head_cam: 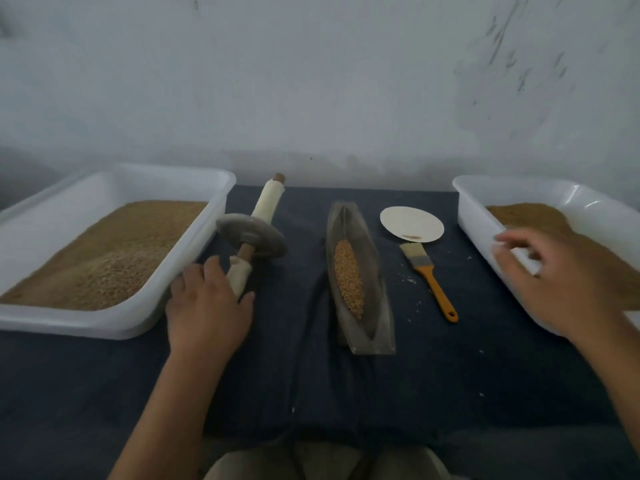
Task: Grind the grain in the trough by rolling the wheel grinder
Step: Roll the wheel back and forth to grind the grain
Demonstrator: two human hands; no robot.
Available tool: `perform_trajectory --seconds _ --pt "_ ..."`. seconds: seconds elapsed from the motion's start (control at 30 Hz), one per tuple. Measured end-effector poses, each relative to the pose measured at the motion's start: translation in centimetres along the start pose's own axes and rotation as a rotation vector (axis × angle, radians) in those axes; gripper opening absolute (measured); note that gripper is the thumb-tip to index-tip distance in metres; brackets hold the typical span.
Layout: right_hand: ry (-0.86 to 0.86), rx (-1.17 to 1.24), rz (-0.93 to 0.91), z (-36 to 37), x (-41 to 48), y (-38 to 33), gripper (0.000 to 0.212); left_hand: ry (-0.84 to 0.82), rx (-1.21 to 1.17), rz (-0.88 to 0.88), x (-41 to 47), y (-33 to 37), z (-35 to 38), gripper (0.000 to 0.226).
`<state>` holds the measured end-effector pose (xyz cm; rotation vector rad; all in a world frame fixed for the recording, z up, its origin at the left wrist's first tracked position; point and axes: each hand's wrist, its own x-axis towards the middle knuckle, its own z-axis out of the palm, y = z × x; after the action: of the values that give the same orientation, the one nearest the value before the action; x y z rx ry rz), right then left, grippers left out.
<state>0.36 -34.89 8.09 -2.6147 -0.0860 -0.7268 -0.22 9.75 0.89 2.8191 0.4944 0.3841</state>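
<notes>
A narrow boat-shaped trough (375, 306) lies lengthwise in the middle of the dark cloth, with a strip of golden grain (349, 276) in its groove. To its left rests the wheel grinder (251, 235): a grey stone disc on a wooden axle whose two handles are wrapped in pale cloth. My left hand (207, 306) lies over the near handle with relaxed fingers, thumb on the handle's right side. My right hand (557, 282) hovers, blurred, over the near rim of the right tub, fingers spread and empty.
A white tub of grain (114, 320) stands at the left, close to the grinder. A second white tub (485, 237) with browner meal stands at the right. Between trough and right tub lie a round paper plate (411, 223) and an orange-handled brush (431, 278). A wall rises behind.
</notes>
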Motion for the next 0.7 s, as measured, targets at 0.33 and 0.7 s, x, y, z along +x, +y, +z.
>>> perform_trajectory --seconds 0.33,0.7 --pt "-0.307 0.165 -0.074 7.8 -4.5 -6.4 0.038 -0.047 -0.163 0.066 2.8 -0.9 -0.5 0.017" --pt "-0.065 0.106 -0.347 6.5 3.5 -11.8 0.072 0.090 -0.531 0.321 2.7 1.2 -1.0 0.013"
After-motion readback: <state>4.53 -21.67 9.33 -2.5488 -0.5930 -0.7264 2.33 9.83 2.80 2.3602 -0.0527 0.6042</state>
